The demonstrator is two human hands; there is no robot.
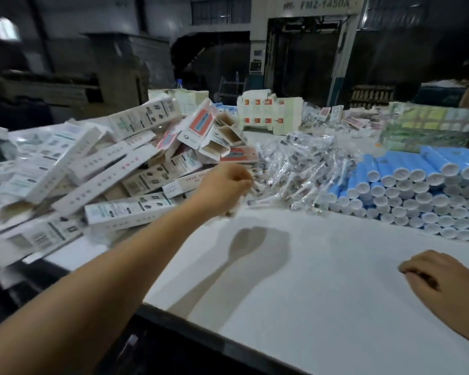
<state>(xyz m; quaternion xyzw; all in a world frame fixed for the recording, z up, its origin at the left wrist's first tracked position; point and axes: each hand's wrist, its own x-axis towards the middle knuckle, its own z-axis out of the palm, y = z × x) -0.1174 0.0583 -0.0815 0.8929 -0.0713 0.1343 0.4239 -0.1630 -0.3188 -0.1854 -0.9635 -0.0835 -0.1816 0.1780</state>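
Sachets [295,163] in clear film are lying heaped on the tabletop [322,280] between the cartons [92,169] and blue tubes [417,190]; left hand [225,185] is hovering at the heap's near edge, fingers curled, blur hiding whether they are pinching one. Right hand [441,277] is resting loosely curled, holding nothing. Sachets are looking light, crinkly and slippery, so pinching a film edge is seeming safest.

Work surface: white table [322,280], running under and past the left hand [225,185]. Far beyond the hand: pale machine frame [303,50] marked FM2-1450A, with a dark opening. Beyond and left of the hand: grey cabinet [119,69]. Far upper left: one bright window [4,29]. Hall otherwise dim.
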